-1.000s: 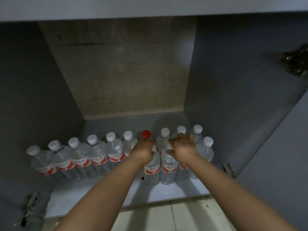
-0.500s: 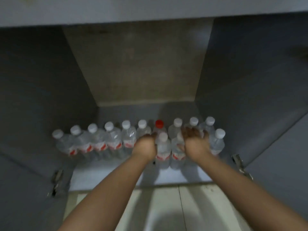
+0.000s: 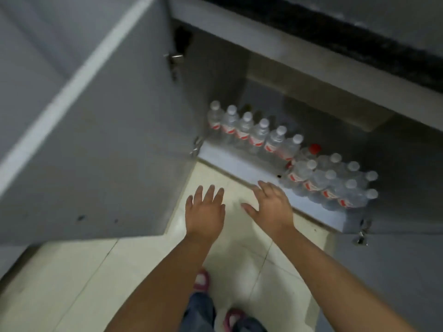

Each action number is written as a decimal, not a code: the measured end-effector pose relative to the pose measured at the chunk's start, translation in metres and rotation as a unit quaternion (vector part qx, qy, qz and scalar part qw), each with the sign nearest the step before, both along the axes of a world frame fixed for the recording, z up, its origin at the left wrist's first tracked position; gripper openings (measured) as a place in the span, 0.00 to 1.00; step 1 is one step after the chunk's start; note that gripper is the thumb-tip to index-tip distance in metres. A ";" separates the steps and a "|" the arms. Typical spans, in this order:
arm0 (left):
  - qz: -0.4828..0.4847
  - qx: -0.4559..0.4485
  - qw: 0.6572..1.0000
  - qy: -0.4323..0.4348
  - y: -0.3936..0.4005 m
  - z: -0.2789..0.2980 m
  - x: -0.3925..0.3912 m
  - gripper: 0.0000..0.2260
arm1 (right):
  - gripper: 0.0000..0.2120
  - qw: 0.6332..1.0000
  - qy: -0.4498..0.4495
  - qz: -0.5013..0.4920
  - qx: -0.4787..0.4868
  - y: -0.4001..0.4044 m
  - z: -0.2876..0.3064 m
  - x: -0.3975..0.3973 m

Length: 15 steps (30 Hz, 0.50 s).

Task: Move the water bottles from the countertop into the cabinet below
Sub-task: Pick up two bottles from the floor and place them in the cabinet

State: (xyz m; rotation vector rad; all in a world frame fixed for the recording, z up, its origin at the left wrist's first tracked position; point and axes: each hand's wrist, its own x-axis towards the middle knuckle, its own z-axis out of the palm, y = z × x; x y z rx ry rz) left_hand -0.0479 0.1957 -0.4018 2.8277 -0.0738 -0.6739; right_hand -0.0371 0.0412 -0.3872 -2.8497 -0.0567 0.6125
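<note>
Several clear water bottles (image 3: 259,133) with white caps and red labels stand in a row on the floor of the open cabinet (image 3: 242,164). One bottle (image 3: 311,149) has a red cap. A second, shorter row of bottles (image 3: 318,183) stands in front at the right. My left hand (image 3: 206,212) hovers over the tiled floor outside the cabinet, fingers spread, holding nothing. My right hand (image 3: 271,207) is also spread and empty, its fingertips near the front edge of the cabinet floor, just left of the front row.
The left cabinet door (image 3: 100,144) stands wide open beside my left hand. A dark countertop edge (image 3: 359,37) runs above the cabinet. Pale floor tiles (image 3: 84,271) lie below, with my feet in pink slippers (image 3: 202,280) at the bottom.
Both hands have let go of the bottles and pulled back out of the cabinet. The view has swung back and to the left, tilting the cabinet in the frame.
</note>
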 end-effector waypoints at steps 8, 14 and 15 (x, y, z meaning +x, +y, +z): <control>0.289 0.013 0.952 0.097 0.111 0.054 -0.206 0.21 | 0.25 0.960 0.068 0.271 0.015 0.142 0.050 -0.126; 0.465 0.037 0.871 0.153 0.179 0.066 -0.380 0.21 | 0.26 0.884 0.114 0.454 -0.020 0.238 0.058 -0.241; 0.492 0.038 0.855 0.159 0.188 0.067 -0.409 0.21 | 0.25 0.869 0.120 0.479 -0.024 0.254 0.057 -0.262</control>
